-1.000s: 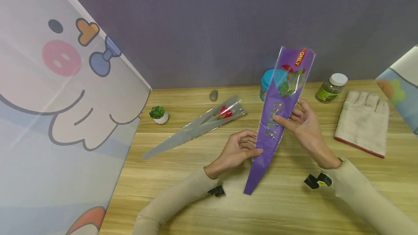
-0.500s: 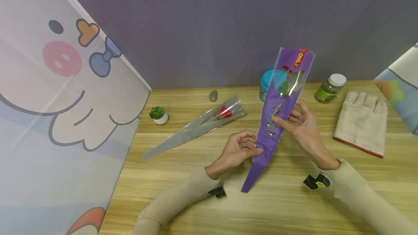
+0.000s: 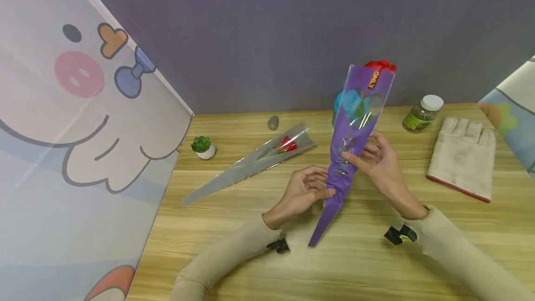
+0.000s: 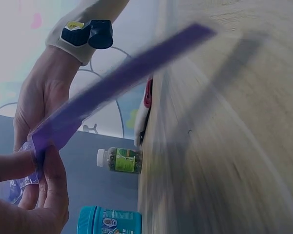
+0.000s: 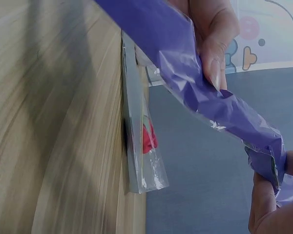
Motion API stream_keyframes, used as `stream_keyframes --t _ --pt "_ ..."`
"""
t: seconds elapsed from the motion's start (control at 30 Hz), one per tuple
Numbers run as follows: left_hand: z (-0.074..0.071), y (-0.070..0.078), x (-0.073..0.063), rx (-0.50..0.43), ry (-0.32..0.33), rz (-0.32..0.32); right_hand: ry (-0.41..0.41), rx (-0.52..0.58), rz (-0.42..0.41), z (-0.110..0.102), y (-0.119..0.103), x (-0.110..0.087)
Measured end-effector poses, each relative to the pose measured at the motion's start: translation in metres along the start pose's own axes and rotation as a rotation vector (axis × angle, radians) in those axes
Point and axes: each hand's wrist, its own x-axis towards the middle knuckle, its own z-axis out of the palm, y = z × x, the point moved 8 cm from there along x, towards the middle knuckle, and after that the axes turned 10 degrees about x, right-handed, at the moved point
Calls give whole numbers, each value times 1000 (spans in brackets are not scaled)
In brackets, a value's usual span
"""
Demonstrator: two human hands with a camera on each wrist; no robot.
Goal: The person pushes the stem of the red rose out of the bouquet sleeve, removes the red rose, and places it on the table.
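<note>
Both hands hold up a long purple flower sleeve (image 3: pixel 342 145) with a clear upper window and a tapering lower end. A red rose (image 3: pixel 381 65) pokes out at its top rim, with green leaves showing through the plastic. My left hand (image 3: pixel 307 192) pinches the sleeve's lower part between thumb and fingers. Higher up, my right hand (image 3: pixel 378 164) grips the sleeve's right side, thumb across the front lettering. In the right wrist view the purple film (image 5: pixel 185 73) is wrinkled between the hands. The narrow tail (image 4: pixel 136 68) sticks out over the table in the left wrist view.
Left of the hands lies a second rose in a grey clear sleeve (image 3: pixel 251 161). A potted succulent (image 3: pixel 203 147) and a stone (image 3: pixel 273 122) stand beyond it. Behind the purple sleeve is a blue-lidded tub (image 4: pixel 110 220); to the right are a white-capped jar (image 3: pixel 423 113) and work gloves (image 3: pixel 463 159).
The rose has risen inside the sleeve, its bloom now out past the top rim. The purple film has bunched up, and my right hand has shifted slightly left and down.
</note>
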Motion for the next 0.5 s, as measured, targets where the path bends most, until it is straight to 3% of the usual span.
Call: stream_keyframes --t 0.23,0.5 --pt "-3 2 0 3 18 9 -5 -123 13 4 3 -3" --pt "-4 1 2 -10 29 12 -1 -134 -7 9 5 -8"
